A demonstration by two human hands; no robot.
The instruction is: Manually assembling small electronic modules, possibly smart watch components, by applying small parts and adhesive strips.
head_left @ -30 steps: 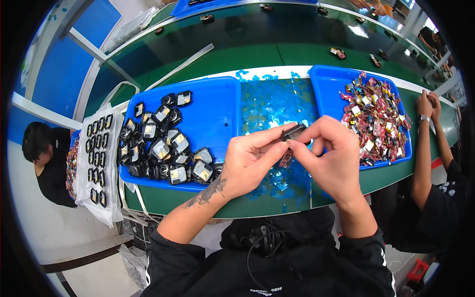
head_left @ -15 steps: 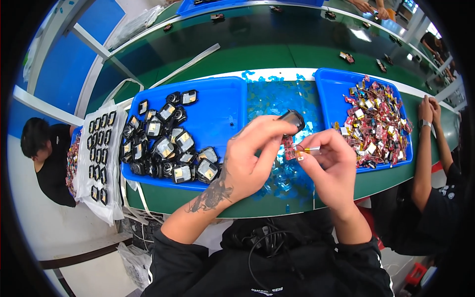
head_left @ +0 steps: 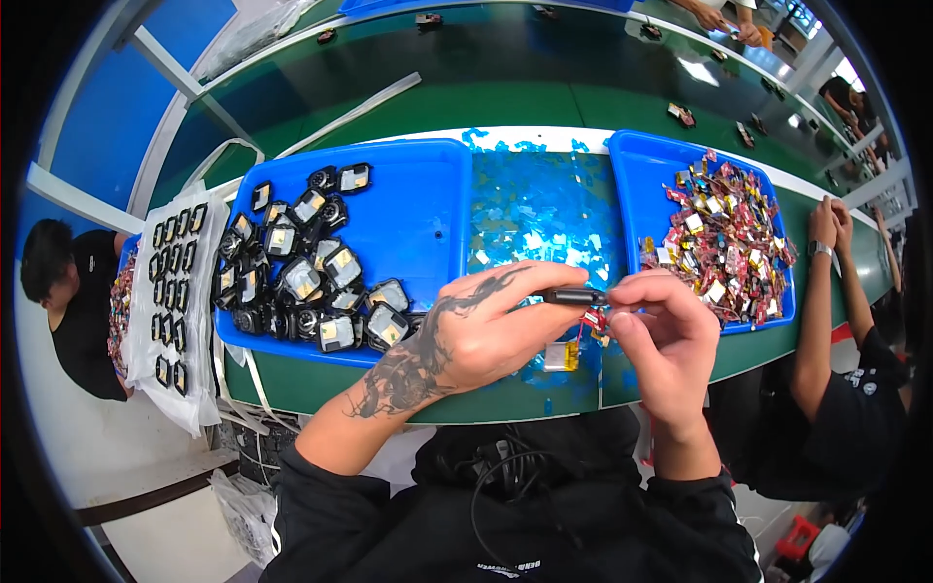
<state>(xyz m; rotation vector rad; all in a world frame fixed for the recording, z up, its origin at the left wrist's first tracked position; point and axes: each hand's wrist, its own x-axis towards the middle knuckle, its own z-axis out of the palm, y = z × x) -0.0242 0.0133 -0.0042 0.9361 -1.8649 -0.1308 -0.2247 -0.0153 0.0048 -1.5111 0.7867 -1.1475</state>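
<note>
My left hand (head_left: 491, 325) is closed round a small black casing (head_left: 571, 295), seen edge-on above the work surface. At the casing's right end, the fingertips of my right hand (head_left: 671, 325) are pinched together where a red circuit board (head_left: 592, 319) shows. A silver battery with a yellow end (head_left: 561, 357) hangs below the board on thin wires. What exactly lies between the right fingertips is partly hidden. On the left, a blue tray (head_left: 408, 204) holds a pile of black casings with pale panels. Red circuit boards with batteries fill another blue tray (head_left: 627, 185) on the right.
Blue film scraps (head_left: 535, 214) litter the green table between the trays. A white sheet with rows of black casings (head_left: 175, 282) lies at the left. Beyond runs a green conveyor (head_left: 486, 87) carrying scattered parts. Co-workers sit at left and right; another's hands (head_left: 729, 24) show far right.
The black casing has turned edge-on and come lower. My right fingers have moved from the battery to the casing's end, and the battery now hangs below. The view has shifted slightly.
</note>
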